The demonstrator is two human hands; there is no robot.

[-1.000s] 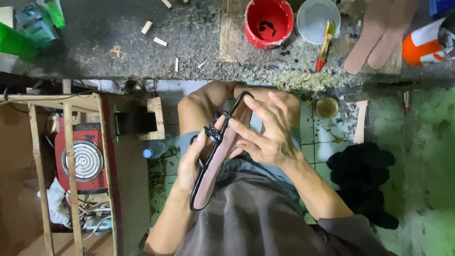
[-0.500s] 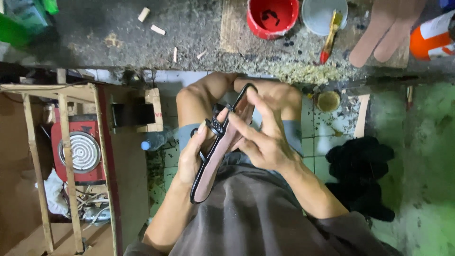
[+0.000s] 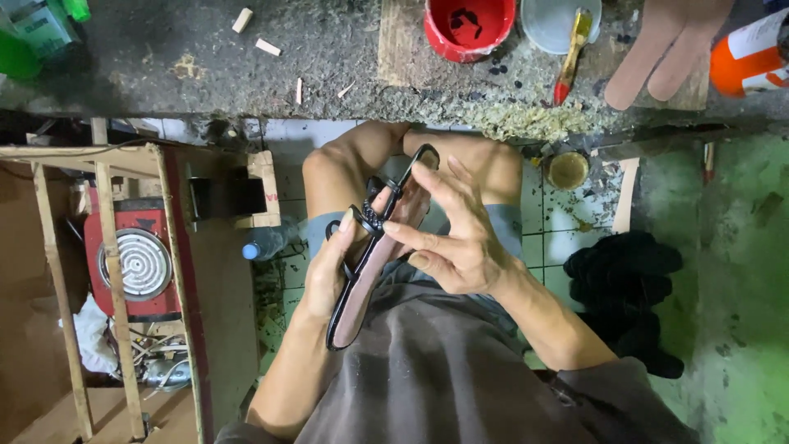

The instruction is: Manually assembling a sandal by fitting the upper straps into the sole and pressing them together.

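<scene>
At the centre of the frame, over the person's bare knees, both hands work on a long, narrow brown leather sandal sole with black glossy edging and black straps (image 3: 371,271), which runs on a slant from lower left to upper right. The left hand (image 3: 329,275) lies under and along the left side of the sole, its fingers curled round the edge and its thumb up beside the braided black strap, so it grips the piece firmly. The right hand (image 3: 456,242) comes in from the right, fingers spread fairly wide; its fingertips (image 3: 393,227) press on the upper face of the sole near the strap, while the index finger reaches to the black loop at the sole's top end. Above the hands, along the upper edge of the frame, runs a rough, dark stone workbench (image 3: 164,57) strewn with shavings. On it stand a red plastic pot (image 3: 468,25) and a pale round tub (image 3: 542,25) with a yellow-handled brush (image 3: 571,49) leaning on it. At the left of the frame, a red electric hotplate with a coiled ring (image 3: 136,263) sits behind a bare wooden frame (image 3: 107,230). A heap of black cloth (image 3: 625,288) lies on the floor at the right.
</scene>
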